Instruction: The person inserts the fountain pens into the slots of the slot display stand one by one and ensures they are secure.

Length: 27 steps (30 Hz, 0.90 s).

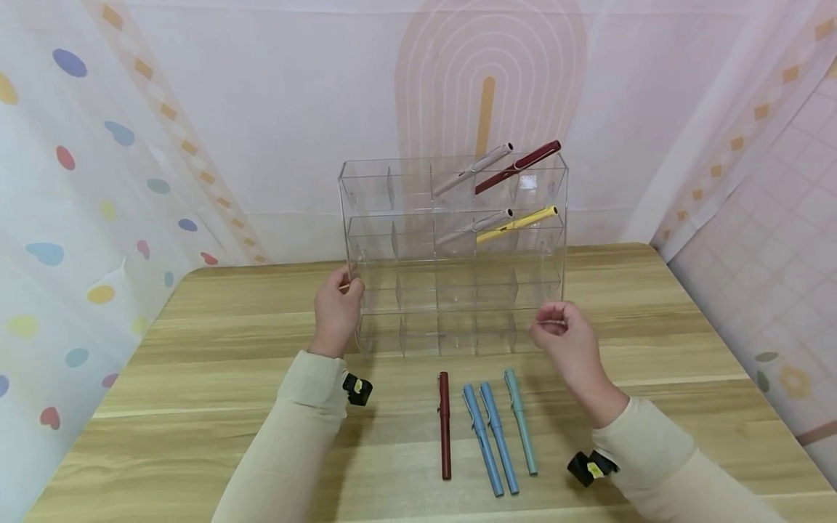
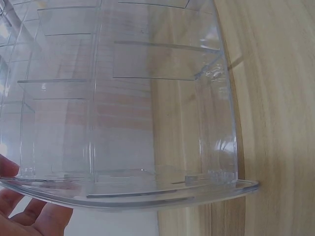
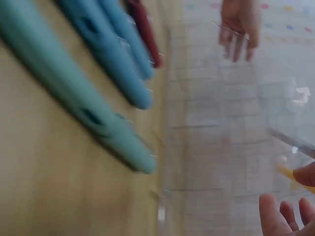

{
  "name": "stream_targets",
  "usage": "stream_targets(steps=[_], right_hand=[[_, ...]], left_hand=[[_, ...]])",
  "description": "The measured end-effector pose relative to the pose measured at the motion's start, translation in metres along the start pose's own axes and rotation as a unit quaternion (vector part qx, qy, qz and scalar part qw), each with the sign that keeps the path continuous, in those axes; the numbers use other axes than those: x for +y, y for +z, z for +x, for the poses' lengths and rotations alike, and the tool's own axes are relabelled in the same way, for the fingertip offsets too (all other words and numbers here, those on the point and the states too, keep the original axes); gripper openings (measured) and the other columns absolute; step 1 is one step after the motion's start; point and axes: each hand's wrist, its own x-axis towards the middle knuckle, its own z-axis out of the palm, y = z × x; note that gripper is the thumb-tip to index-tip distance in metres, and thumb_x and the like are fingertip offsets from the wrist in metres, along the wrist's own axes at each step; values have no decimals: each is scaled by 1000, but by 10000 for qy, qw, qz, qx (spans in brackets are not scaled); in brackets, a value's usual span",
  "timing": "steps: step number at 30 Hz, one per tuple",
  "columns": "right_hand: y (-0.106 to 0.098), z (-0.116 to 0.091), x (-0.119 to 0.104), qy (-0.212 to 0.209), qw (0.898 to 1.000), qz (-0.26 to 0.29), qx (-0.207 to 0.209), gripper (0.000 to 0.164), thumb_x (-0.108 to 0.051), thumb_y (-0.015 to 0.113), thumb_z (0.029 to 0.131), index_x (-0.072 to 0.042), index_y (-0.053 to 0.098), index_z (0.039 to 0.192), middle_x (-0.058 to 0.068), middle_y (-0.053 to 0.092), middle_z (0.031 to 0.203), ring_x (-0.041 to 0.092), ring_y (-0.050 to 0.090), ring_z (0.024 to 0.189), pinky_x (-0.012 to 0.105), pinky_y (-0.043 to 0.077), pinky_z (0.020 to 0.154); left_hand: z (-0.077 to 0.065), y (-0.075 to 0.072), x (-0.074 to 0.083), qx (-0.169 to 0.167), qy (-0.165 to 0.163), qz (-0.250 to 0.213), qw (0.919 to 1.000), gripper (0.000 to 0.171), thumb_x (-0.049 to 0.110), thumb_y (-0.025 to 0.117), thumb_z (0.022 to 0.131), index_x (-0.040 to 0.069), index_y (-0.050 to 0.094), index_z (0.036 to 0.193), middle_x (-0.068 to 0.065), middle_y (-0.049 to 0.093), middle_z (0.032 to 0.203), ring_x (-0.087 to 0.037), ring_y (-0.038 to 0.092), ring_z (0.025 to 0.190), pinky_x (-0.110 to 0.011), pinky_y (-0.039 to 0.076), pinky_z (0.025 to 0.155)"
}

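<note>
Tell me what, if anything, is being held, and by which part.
The left hand holds the clear rack by its left side panel; whether the right hand grips it too cannot be told.

**Pens (image 1: 445, 428) divided between rack (image 1: 455, 294) and table (image 1: 209, 378)**

The rack is stood on the table at the centre of the frame, before a cloth backdrop (image 1: 294, 109). Four pens are held in its right half, two in the top row, two in the row beneath. Four more are laid side by side in front, at lower centre. The rack is flanked by the left hand (image 1: 337, 312) and, at lower right, the right hand (image 1: 570, 341).
</note>
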Motion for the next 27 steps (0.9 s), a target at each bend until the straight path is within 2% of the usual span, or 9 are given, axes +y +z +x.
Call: stream_targets(steps=[5,13,18,27], right_hand=[[5,-8,17,33,9977,-413,-532,33,-8,63,90,5,51,119,20,56,116,26,58,101,23,48,75],[12,-12,34,43,9872,-955,-1278,38,-6,64,87,7,53,121,20,56,110,28,61,95,32,52,71],[16,-13,41,145,9822,-1205,-1434,38,-4,68,84,7,56,117,18,56,105,29,59,95,30,50,65],[21,-10,41,94,9695,-1813,-1648,43,-5,73,78,6,58,117,10,55,93,20,52,79,29,45,63]], left_hand=[[1,0,0,14,1,43,10000,38,14,43,97,1,55,132,-17,56,129,-31,50,122,-45,46,97],[0,0,1,13,14,48,10000,38,13,43,98,1,54,132,-17,56,129,-32,50,122,-44,46,96],[0,0,-1,36,32,83,10000,38,13,42,97,1,55,131,-17,56,128,-32,51,121,-45,46,97],[0,0,-1,-1,-18,49,10000,37,13,42,97,1,55,130,-17,56,128,-31,51,121,-44,46,96]])
